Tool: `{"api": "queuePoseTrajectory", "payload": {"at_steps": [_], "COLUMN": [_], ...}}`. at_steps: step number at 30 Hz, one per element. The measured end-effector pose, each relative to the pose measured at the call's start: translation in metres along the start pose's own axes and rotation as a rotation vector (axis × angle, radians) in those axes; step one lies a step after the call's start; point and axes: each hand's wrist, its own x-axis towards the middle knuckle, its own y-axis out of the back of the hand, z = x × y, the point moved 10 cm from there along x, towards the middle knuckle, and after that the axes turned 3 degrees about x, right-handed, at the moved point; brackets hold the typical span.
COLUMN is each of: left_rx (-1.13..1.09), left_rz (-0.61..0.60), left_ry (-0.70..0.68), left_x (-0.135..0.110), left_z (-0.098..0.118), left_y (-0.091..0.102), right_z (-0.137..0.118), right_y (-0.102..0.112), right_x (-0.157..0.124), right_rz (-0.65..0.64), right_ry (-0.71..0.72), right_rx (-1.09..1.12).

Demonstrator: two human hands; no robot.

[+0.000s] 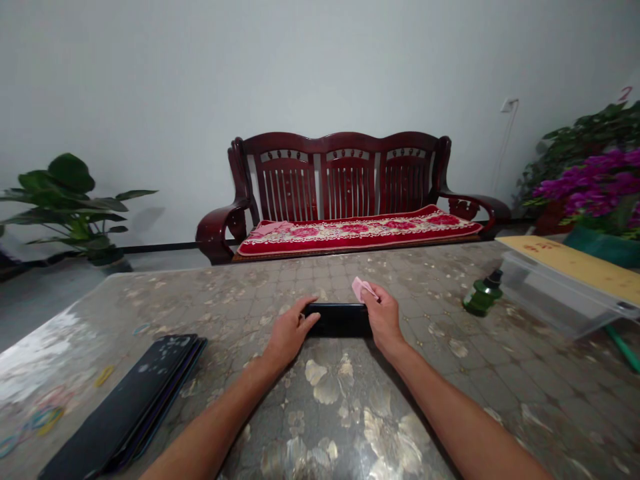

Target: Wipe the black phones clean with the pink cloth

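My left hand (295, 327) is closed on the left end of a flat black rectangular thing (343, 320) with a glossy face and a thin bright upper edge, perhaps a phone or tablet. It is tilted up above the table. A small folded pink cloth (359, 288) is pinched between the thumb and fingers of my right hand (384, 317), which rests against the black thing's right end. To the left of my forearm lies a black folding case (125, 400) with pale marks on its cover and layers showing along its side.
The table (320, 413) has a flowered, gridded cover. Coloured bands (47, 417) lie at left. At right stand a green bottle (483, 293) and a clear plastic box (565, 300) under a yellow board (575, 260). A wooden bench (345, 173) and potted plants are beyond.
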Motion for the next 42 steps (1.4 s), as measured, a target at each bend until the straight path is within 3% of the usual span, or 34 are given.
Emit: {"api": "queuePoseTrajectory", "payload": {"at_steps": [5, 10, 17, 26, 29, 33, 37, 42], "left_rx": [0.063, 0.2, 0.393, 0.428, 0.443, 0.441, 0.345, 0.205], "left_rz": [-0.185, -0.268, -0.297, -0.277, -0.256, -0.231, -0.275, -0.261], "left_ry": [-0.187, -0.138, -0.135, -0.179, -0.178, -0.159, -0.168, -0.217], "left_x": [-0.001, -0.001, -0.007, -0.018, -0.018, -0.02, -0.024, -0.029], "left_z": [0.013, 0.017, 0.026, 0.035, 0.036, 0.035, 0.03, 0.018], "left_y": [-0.021, -0.025, -0.023, -0.03, -0.031, -0.027, -0.021, -0.013], "right_z": [0.008, 0.013, 0.013, 0.005, -0.016, -0.046, -0.045, -0.033], "right_y": [0.005, 0.002, 0.0, 0.001, -0.003, -0.019, -0.026, -0.03], "right_x": [0.006, 0.008, 0.009, 0.01, 0.002, -0.023, -0.039, -0.047], "right_rz": [0.006, -0.051, -0.11, -0.127, -0.198, -0.36, -0.459, -0.533], "right_ry": [-0.017, -0.031, -0.013, 0.122, 0.26, 0.488, 0.514, 0.494], "right_rx": [-0.033, -0.055, -0.123, -0.301, -0.481, -0.922, -1.254, -1.364]}}
